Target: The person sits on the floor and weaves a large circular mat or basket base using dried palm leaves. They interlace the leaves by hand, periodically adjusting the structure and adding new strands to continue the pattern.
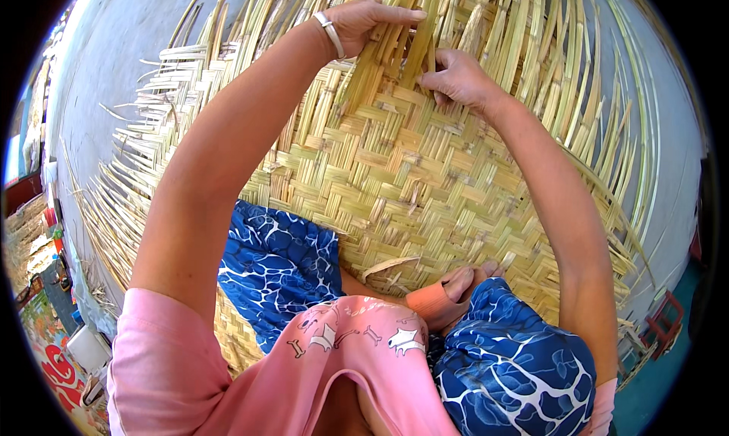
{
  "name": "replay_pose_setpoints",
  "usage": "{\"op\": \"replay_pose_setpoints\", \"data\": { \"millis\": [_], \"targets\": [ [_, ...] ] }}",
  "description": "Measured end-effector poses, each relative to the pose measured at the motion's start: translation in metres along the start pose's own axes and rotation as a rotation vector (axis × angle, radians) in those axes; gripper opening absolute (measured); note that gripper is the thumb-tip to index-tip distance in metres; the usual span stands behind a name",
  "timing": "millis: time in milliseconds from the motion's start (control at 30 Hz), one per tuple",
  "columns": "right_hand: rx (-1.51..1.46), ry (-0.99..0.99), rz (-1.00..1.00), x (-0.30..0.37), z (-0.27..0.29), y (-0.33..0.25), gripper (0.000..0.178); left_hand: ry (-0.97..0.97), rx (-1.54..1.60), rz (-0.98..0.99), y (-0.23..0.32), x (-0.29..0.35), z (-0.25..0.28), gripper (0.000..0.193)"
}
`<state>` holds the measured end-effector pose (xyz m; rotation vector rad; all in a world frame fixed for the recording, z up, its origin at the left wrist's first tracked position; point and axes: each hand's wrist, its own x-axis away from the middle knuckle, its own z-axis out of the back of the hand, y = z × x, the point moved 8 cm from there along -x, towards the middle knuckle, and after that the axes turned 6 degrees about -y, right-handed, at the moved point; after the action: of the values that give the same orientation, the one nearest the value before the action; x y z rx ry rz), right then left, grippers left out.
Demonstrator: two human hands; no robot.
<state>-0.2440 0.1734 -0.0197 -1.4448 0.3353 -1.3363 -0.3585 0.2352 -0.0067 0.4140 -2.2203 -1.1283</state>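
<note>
A large woven mat (456,185) of yellow-green split strips, perhaps bamboo or reed, spreads below me with long loose ends at its far edge. At that edge my left hand (363,25), a pale bangle (329,34) on its wrist, grips several raised strips (372,66). The thumb lies across them, and the other fingers are mostly hidden. Just right of it and nearer, my right hand (462,79) is closed with thumb and fingers at a strip (416,56) by the weave's edge. Its fingertips are partly covered.
My foot in an orange slipper (430,301) rests on the mat, near a loose curved strip (390,266). Unwoven ends fan over the grey floor (114,64) on the left and right. A reddish stool-like frame (665,322) stands at the right; assorted household items lie at the far left.
</note>
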Motion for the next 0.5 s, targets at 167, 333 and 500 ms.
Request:
{"op": "replay_pose_setpoints", "data": {
  "millis": [167,333,500],
  "targets": [
    [0.148,-0.124,-0.017,-0.003,-0.002,-0.005,0.016,-0.046,0.044,-0.072,0.004,0.016,-0.001,0.033],
    [0.158,-0.133,0.0,-0.002,-0.004,-0.008,0.015,0.157,-0.13,-0.076,-0.001,0.026,0.011,0.034],
    [0.221,-0.052,0.174,-0.012,-0.001,0.002,0.017,0.315,-0.237,0.019,-0.024,0.059,0.039,0.028]
  ]
}}
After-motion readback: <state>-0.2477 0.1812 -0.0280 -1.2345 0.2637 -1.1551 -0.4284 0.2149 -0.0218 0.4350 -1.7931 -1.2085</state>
